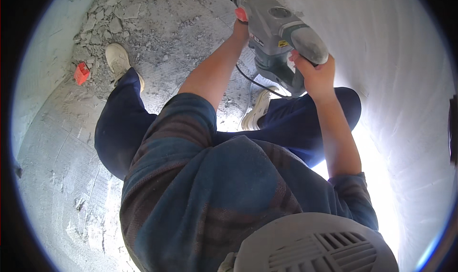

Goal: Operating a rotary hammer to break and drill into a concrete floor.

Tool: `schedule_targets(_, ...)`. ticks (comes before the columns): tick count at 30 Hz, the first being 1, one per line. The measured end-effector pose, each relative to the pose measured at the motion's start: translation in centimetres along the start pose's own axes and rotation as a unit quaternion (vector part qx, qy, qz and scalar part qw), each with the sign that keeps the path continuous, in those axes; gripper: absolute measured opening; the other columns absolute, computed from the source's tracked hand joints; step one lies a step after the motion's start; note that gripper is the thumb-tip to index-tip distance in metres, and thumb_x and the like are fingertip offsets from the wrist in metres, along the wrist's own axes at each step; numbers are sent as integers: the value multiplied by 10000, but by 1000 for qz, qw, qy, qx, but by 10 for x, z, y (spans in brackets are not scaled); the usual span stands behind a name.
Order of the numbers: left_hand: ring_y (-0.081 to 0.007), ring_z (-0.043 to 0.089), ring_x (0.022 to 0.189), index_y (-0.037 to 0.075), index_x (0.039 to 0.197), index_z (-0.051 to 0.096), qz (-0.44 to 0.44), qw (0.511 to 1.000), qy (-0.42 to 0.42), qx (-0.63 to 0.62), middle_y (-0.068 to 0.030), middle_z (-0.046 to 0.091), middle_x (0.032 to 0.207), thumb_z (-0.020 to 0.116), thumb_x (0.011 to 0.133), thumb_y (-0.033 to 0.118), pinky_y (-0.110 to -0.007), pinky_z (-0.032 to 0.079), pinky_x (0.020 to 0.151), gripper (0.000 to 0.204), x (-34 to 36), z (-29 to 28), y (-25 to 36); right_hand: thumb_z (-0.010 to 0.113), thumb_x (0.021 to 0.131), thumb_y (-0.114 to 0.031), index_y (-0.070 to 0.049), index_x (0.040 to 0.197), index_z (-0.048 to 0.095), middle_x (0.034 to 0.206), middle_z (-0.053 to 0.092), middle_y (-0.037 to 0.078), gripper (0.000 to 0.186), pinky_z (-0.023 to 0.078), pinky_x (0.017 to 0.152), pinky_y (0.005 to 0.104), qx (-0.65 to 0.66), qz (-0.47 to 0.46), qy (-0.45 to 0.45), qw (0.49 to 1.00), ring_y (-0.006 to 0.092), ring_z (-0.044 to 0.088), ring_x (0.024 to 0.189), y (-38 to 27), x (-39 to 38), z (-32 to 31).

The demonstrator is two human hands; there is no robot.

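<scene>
A large grey and dark green rotary hammer (272,21) reaches from the top edge toward the right wall, its front end cut off by the picture's edge. My right hand (317,76) is wrapped round its rear handle, the thumb showing at the near side. Up front, beside a red part (241,15) on the tool's left side, my left hand (242,31) grips the hammer; most of its fingers are hidden. A black cable (257,82) curves beneath the tool's body.
Broken rubble (107,21) covers the concrete floor at the upper left, near a red box-like piece (81,73). Pale walls rise on both sides. My shoes (118,59) stand apart on the floor. A vented grey shell (317,243) fills part of the lower edge.
</scene>
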State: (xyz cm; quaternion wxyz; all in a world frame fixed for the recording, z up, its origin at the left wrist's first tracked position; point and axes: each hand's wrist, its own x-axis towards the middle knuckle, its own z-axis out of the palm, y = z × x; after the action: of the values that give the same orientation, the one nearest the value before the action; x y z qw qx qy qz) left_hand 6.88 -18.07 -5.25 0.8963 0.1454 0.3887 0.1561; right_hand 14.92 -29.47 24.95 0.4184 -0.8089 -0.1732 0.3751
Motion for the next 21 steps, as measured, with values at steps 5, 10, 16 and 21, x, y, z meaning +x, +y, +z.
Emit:
schedule_targets(5,-271,658,1013,50,1195,588,54,943,1,329,-140,657,1139,569,943,369,-398,516,852,407,-1,-57,-13,664,809,-43,8,1015,661,935,680,81,212,509,800,319,135,66,11,989,177,651,866,70,-47,24)
schedule_targets(10,-310,698,900,58,1013,667,123,827,-37,548,-170,709,942,640,878,320,-407,527,745,297,-15,-80,-2,607,737,-13,25,1074,618,962,659,116,339,505,845,354,256,127,-1,958,223,645,892,97,-60,37)
schedule_targets(16,-342,683,843,68,1031,655,193,770,-7,608,-157,705,922,611,889,311,-428,519,708,285,-36,-11,0,607,751,-37,19,898,637,902,667,88,161,509,798,326,171,64,-12,983,191,642,863,16,-44,1)
schedule_targets(21,-272,645,1040,69,1252,561,103,990,-39,83,-108,650,1166,539,970,395,-395,526,881,432,-46,44,-21,630,751,-47,38,952,664,875,684,81,221,507,761,308,16,15,9,1000,162,648,822,-55,-46,-16)
